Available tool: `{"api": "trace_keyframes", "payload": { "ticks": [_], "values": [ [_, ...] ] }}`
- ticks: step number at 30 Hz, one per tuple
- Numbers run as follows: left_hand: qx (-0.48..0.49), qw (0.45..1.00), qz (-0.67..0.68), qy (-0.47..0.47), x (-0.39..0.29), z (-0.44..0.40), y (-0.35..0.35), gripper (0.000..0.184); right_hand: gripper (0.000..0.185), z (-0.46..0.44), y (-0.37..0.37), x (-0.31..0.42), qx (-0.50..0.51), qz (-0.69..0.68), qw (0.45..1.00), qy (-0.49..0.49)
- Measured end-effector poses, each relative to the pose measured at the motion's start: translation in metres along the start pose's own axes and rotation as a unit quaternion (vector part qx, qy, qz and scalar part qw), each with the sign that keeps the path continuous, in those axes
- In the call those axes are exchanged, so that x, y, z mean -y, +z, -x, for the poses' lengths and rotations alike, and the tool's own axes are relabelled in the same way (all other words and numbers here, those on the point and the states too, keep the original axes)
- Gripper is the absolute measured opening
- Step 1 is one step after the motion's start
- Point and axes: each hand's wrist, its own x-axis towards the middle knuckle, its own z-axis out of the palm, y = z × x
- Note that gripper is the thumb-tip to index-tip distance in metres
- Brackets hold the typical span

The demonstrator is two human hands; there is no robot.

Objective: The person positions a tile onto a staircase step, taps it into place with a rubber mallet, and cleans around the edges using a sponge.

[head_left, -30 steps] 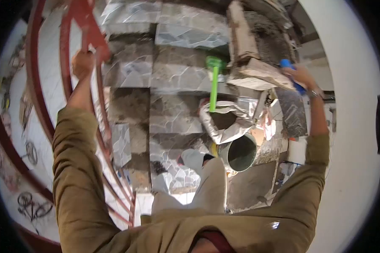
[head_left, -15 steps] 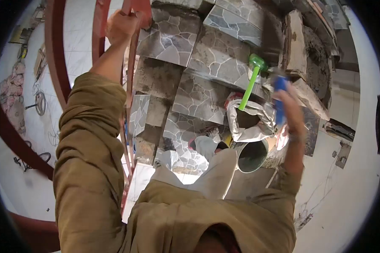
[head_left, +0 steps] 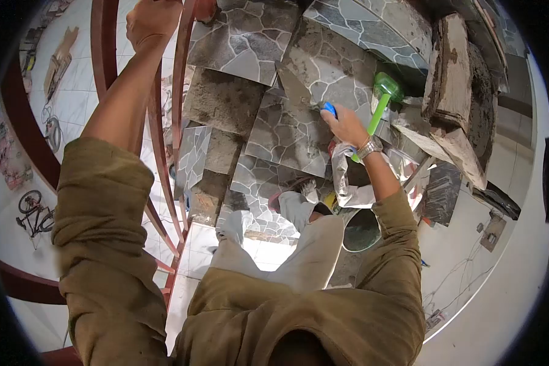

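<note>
My right hand [head_left: 348, 127], with a watch [head_left: 369, 146] at the wrist, grips the blue handle of a trowel [head_left: 295, 87]. The trowel's grey pointed blade lies over a stair tread [head_left: 341, 70] of stone-pattern tile; I cannot tell whether it touches. At the upper left, my left hand [head_left: 151, 23] is closed around the dark red stair railing [head_left: 104, 46]. Right of my right hand, a green dipper [head_left: 389, 87] has its long handle running down behind the wrist. Below sits an open whitish sack [head_left: 343, 183], partly hidden by my forearm.
A bucket [head_left: 361, 232] stands beside my leg. Mortar-stained wooden boards [head_left: 448, 67] rise at the right. Bare cement steps [head_left: 219, 100] adjoin tiled ones. Past the railing, a bicycle [head_left: 35, 213] stands on the floor far below.
My right hand has swung left and forward, from beside the sack to over the tiled tread, with the blue-handled trowel in it. The left hand still grips the railing.
</note>
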Motion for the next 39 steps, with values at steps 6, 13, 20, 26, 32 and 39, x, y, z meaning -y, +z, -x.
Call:
{"api": "trace_keyframes", "payload": {
  "ticks": [6,13,20,26,32,39],
  "values": [
    [0.016,0.999,0.022,-0.022,-0.009,0.006,-0.008,0.042,0.05,-0.067,-0.031,-0.017,-0.032,0.034,0.999,-0.027],
    [0.013,0.999,0.013,-0.035,-0.015,0.008,-0.012,0.038,0.052,-0.132,-0.049,-0.033,-0.04,0.031,0.998,0.048],
    [-0.006,0.998,0.046,-0.035,-0.01,0.007,-0.008,0.036,0.048,-0.109,-0.051,0.012,-0.099,0.169,0.975,0.102],
    [0.032,0.997,0.055,-0.035,-0.01,0.006,-0.016,0.034,0.045,-0.084,-0.046,0.049,-0.162,0.12,0.977,0.066],
    [0.051,0.994,0.073,-0.055,-0.026,0.015,-0.035,0.035,0.041,-0.002,-0.054,0.099,-0.237,0.027,0.971,-0.021],
    [0.042,0.997,0.052,-0.035,-0.023,0.014,-0.028,0.036,0.042,0.127,-0.053,0.149,-0.171,-0.072,0.981,-0.053]
  ]
}}
